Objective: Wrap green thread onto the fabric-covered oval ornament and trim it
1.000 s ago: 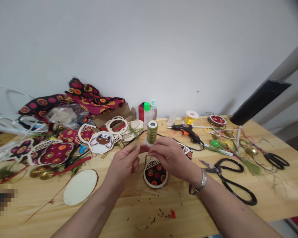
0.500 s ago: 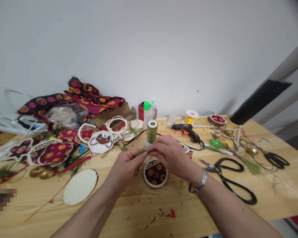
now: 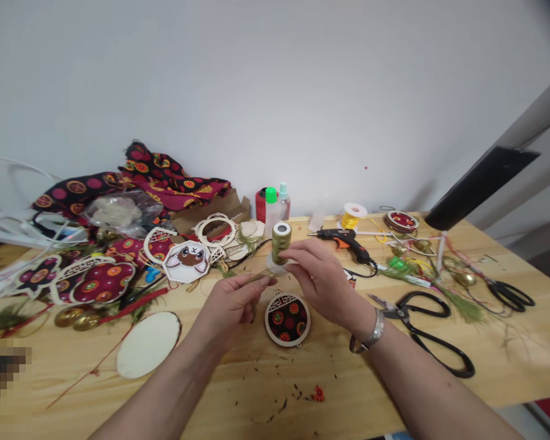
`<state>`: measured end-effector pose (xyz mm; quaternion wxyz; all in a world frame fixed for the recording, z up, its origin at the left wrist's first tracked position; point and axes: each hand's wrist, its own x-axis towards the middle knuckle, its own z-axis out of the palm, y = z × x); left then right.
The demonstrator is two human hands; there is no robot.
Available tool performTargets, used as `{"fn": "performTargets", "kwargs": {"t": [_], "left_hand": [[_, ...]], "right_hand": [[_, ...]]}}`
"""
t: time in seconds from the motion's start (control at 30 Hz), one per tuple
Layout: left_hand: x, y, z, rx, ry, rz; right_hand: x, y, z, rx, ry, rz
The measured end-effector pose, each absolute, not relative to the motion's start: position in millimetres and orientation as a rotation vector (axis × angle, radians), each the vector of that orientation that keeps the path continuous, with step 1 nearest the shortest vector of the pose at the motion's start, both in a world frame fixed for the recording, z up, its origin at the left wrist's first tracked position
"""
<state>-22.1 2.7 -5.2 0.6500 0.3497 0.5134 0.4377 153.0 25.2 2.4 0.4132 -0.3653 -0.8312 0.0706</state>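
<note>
My left hand [image 3: 238, 299] is closed, with thumb and forefinger pinching olive-green thread [image 3: 268, 274]. Just to its right, my right hand [image 3: 318, 275] has its fingers curled toward the thumb in a pinch. Whatever thin thing lies between those fingertips is too small to make out. Directly behind the right fingertips stands a spool of olive-green thread [image 3: 280, 241], upright. Below both hands a round ornament [image 3: 287, 319] lies flat, with a pale cut-out frame over dark flowered fabric.
Large black-handled scissors [image 3: 407, 315] lie open at right, below a glue gun [image 3: 343, 240]. An octagonal sheep-face piece [image 3: 186, 263], patterned fabric [image 3: 169, 183] and a pale oval disc [image 3: 149, 345] are at left. Glue bottles [image 3: 271, 211] stand by the wall.
My right hand has drawn apart from the left, moving slightly right and up toward the spool. The left hand stays nearly in place, still pinching the thread.
</note>
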Motion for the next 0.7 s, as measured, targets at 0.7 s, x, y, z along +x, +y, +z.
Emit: {"fn": "performTargets", "kwargs": {"t": [0.7], "left_hand": [[-21.8, 4.3, -2.0, 0.618, 1.18, 1.089]], "right_hand": [[137.9, 16.0, -16.0, -0.991, -2.299, -0.109]]}}
